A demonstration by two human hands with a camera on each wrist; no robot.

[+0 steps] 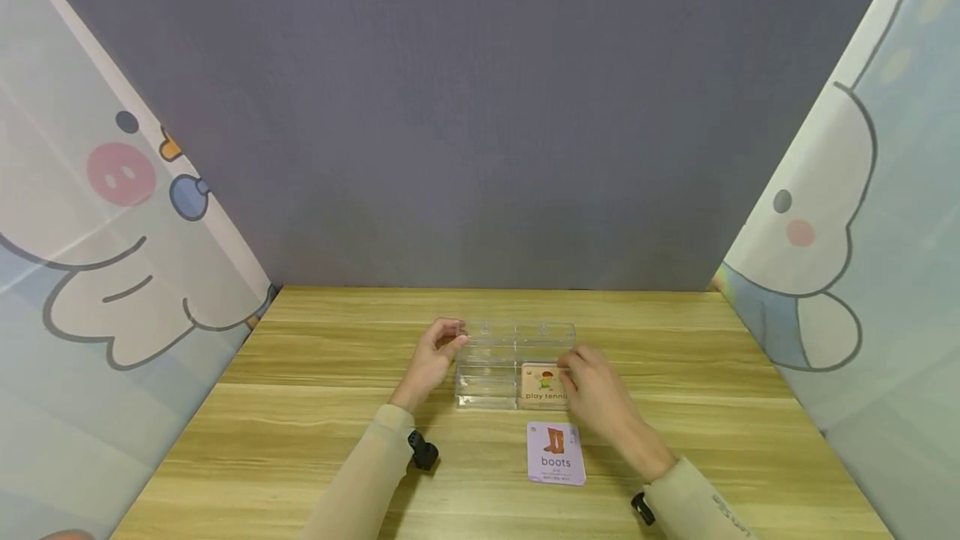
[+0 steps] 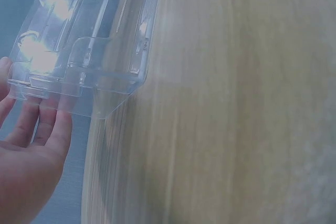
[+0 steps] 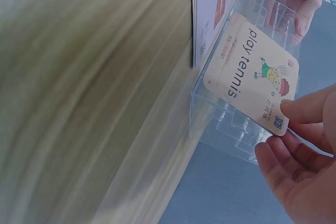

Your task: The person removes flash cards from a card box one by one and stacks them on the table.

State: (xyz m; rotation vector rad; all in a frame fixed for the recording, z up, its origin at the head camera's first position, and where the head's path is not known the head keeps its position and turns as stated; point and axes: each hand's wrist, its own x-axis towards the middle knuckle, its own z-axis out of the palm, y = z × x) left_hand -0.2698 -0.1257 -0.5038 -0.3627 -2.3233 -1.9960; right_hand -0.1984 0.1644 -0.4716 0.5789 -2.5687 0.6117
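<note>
over clear tray point(image 1: 487, 365), right hand point(image 1: 596, 394) pinches play tennis card point(image 1: 542, 386).

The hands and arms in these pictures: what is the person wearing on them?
Both arms are in long pale beige sleeves that end at the wrists, and the right sleeve bears small dark lettering near the cuff. A small black device sits at each wrist. The left hand and right hand are bare, with no gloves; no rings or watch show.

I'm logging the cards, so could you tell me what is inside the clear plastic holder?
The clear holder contains one "play tennis" card, pinched by the right hand. Its other slots look empty; that hand covers the card's right edge.
</note>
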